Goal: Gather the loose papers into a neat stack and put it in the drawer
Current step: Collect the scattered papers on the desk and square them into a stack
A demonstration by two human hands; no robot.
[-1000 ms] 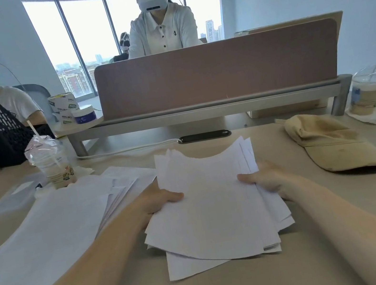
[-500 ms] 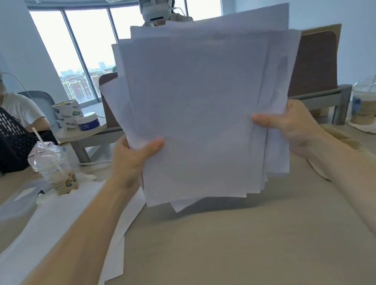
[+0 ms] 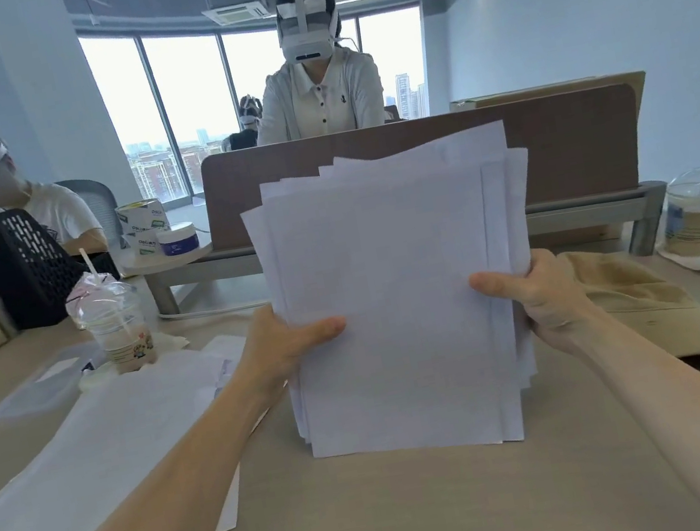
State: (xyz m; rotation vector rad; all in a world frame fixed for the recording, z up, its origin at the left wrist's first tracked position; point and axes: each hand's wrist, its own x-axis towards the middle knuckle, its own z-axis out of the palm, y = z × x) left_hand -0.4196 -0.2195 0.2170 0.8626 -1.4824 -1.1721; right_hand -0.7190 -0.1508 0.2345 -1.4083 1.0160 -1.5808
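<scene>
A stack of white papers [image 3: 390,267] stands upright on its bottom edge on the beige desk [image 3: 429,513], straight in front of me. Its top edges are still fanned and uneven. My left hand [image 3: 287,346] grips the stack's left side, thumb across the front sheet. My right hand [image 3: 531,298] grips the right side the same way. More loose sheets [image 3: 101,431] lie spread flat on the desk to the left, under my left forearm. No drawer is in view.
A tan cap [image 3: 654,305] lies right of the stack. Plastic drink cups with straws stand at the left [image 3: 120,324] and far right [image 3: 699,213]. A brown divider panel [image 3: 574,141] runs across the desk's back. People with headsets sit behind it and at left.
The stack went from lying flat, to lifted high in the air, to down again with its bottom edge on the desk. Its sheets are more aligned than before.
</scene>
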